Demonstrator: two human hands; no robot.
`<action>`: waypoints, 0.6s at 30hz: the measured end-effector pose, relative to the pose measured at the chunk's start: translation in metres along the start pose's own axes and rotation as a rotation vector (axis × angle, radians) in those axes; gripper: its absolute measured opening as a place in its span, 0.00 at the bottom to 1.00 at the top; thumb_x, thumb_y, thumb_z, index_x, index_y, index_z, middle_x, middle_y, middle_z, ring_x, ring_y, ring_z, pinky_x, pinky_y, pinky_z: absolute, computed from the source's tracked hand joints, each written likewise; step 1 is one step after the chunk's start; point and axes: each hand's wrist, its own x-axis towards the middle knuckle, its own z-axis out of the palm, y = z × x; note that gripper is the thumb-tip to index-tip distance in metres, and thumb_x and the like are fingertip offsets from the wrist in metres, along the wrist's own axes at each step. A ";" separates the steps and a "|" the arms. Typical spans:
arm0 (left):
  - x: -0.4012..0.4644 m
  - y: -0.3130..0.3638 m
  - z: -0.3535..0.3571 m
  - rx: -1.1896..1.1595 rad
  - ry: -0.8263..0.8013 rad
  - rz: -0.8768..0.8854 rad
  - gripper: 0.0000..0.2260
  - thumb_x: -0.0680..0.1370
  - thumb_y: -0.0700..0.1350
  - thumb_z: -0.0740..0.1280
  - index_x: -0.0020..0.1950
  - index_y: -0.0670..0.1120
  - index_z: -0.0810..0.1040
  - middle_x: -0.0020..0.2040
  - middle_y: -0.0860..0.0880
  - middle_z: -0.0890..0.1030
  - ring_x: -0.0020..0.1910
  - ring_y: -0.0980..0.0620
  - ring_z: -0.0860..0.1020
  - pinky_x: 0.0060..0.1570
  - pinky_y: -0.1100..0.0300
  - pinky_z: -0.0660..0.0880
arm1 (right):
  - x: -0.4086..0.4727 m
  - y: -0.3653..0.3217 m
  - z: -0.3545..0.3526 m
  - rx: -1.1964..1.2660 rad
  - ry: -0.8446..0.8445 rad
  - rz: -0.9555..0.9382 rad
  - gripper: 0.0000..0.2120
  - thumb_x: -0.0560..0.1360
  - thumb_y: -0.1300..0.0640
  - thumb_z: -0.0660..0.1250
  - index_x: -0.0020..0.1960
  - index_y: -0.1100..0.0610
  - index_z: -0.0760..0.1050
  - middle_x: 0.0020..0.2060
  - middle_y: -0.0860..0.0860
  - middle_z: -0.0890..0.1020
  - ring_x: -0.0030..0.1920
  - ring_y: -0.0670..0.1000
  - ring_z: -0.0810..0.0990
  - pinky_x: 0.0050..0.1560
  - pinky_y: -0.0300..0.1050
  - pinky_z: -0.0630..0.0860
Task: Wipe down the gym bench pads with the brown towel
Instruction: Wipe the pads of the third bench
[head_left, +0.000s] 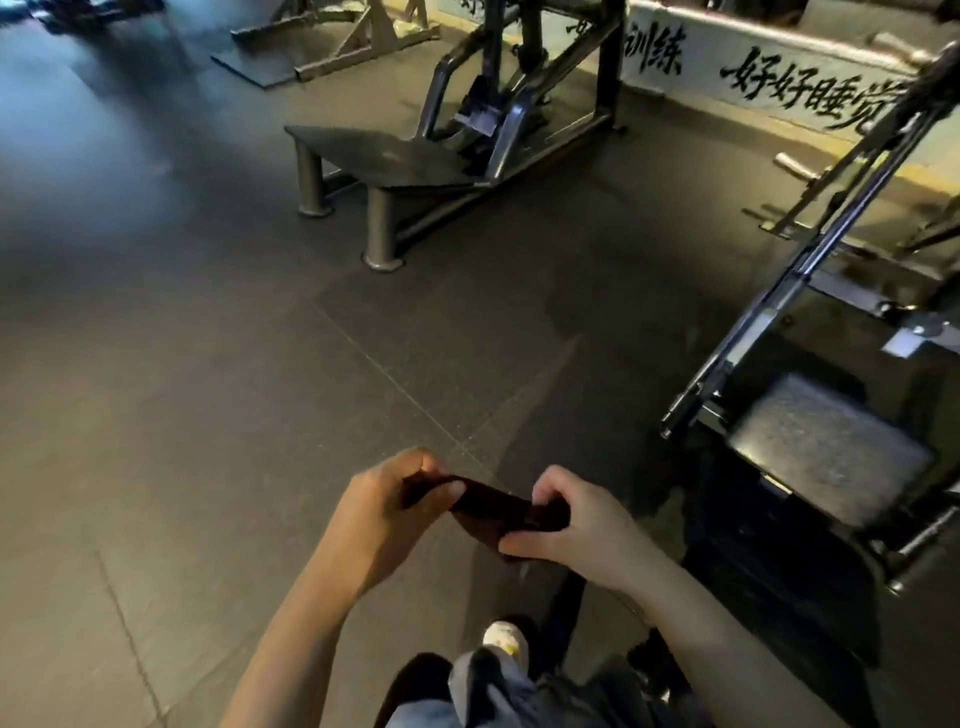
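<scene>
I stood on the dark rubber floor (208, 415) with the brown towel (498, 506) bunched between both hands, out in front of me at about waist height. My left hand (379, 512) had its fingers curled shut over one end of the cloth, thumb pressed on top; my right hand (576, 525) pinched the other end between thumb and bent fingers. The towel sagged a little in the middle and touched nothing but my hands. It looked folded or half-gathered, though the dim light kept me from telling how many layers there were.

As I judged it, I was at the readying step: getting the cloth into a shape fit for wiping, with no pad under it yet. The nearest padded surface was the grey seat pad (826, 447) of the machine to my right, low and tilted inside its black frame (779, 291). It lay near my right hand but clearly apart from it. Farther ahead stood a flat metal platform (384, 158) on round legs, which did not look like a pad at all.

The next move, I reckoned, called for turning right, bending down, settling the towel flat under one palm and laying it on that seat pad, minding the frame rails beside it
</scene>
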 end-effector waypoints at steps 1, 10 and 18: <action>0.018 0.007 0.002 0.013 -0.037 0.015 0.07 0.76 0.55 0.66 0.45 0.53 0.79 0.42 0.58 0.80 0.35 0.58 0.78 0.33 0.62 0.75 | 0.006 0.000 -0.007 -0.060 0.070 -0.012 0.19 0.67 0.43 0.77 0.45 0.50 0.69 0.41 0.46 0.77 0.42 0.43 0.76 0.39 0.39 0.70; 0.204 0.059 0.074 0.040 -0.712 0.255 0.04 0.77 0.45 0.73 0.44 0.52 0.80 0.38 0.55 0.80 0.38 0.59 0.78 0.40 0.68 0.70 | 0.012 0.073 -0.074 0.086 0.567 0.291 0.10 0.76 0.60 0.67 0.43 0.46 0.72 0.41 0.43 0.77 0.43 0.43 0.76 0.45 0.47 0.76; 0.322 0.126 0.166 0.445 -1.321 0.606 0.16 0.76 0.42 0.73 0.56 0.61 0.76 0.44 0.59 0.77 0.40 0.65 0.76 0.48 0.67 0.71 | 0.002 0.069 -0.083 0.387 1.024 0.692 0.10 0.78 0.59 0.66 0.43 0.47 0.70 0.37 0.48 0.79 0.40 0.46 0.80 0.42 0.48 0.76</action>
